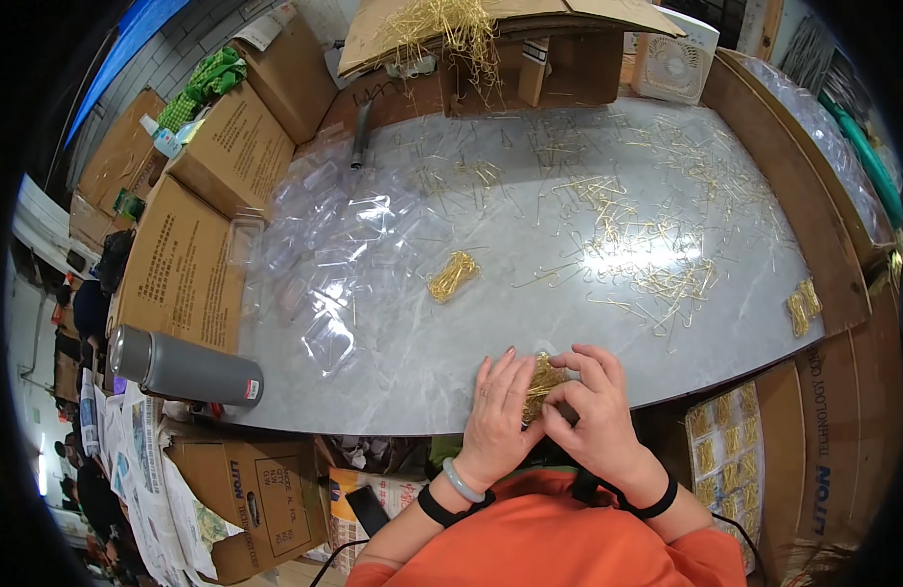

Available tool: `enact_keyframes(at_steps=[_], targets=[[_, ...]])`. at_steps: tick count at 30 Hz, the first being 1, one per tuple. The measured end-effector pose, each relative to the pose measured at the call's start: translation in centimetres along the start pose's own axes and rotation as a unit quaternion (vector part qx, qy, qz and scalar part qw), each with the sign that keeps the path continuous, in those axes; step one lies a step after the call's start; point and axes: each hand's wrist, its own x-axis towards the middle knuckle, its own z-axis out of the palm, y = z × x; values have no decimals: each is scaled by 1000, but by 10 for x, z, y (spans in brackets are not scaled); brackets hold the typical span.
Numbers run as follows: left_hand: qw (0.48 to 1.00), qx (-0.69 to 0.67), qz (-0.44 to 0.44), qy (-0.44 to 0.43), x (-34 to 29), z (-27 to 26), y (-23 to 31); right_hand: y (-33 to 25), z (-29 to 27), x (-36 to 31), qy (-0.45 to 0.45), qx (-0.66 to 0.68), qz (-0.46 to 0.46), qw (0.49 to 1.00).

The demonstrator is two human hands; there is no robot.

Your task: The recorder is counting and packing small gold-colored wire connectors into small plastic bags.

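Close to the table's near edge, a bundle of gold wire hooks (543,380) lies between my hands. My left hand (500,411) presses along its left side, fingers long and close together. On the other side my right hand (596,406) grips it with bent fingers, thumb and index finger curled in at its near part. A clear glint shows at the bundle's far end; whether a plastic box surrounds it I cannot tell. Farther off on the grey tabletop sits another bundle of gold hooks (453,277). Loose gold hooks (657,264) lie scattered to the right.
Clear plastic boxes (358,230) are heaped left of centre. A grey bottle (192,367) lies at the left edge, beside cardboard cartons (177,264). At the back stand a cardboard box (490,73) topped with hooks and a white fan (674,57). More bundles (804,306) lie far right.
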Motion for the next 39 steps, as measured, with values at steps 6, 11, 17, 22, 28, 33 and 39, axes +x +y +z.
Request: enact_keyframes(at_steps=[6, 11, 17, 22, 28, 33, 39], targets=[[1000, 22, 6, -9, -1, -3, 1, 13, -8, 12, 36, -92, -39, 994], [1000, 6, 6, 5, 0, -1, 3, 29, 20, -17, 110, -96, -75, 986], [1000, 18, 11, 13, -3, 0, 1, 29, 27, -27, 78, -75, -89, 990], [1000, -25, -8, -7, -1, -3, -2, 20, 10, -18, -68, -112, -95, 987], [859, -483, -167, -38, -2, -18, -17, 11, 16, -14, -74, -110, -67, 989], [808, -566, -165, 22, 5, -23, -3, 6, 32, -11, 9, -118, -35, 992], [968, -229, -103, 6, 5, -33, -5, 8, 18, -6, 60, -219, -12, 974]])
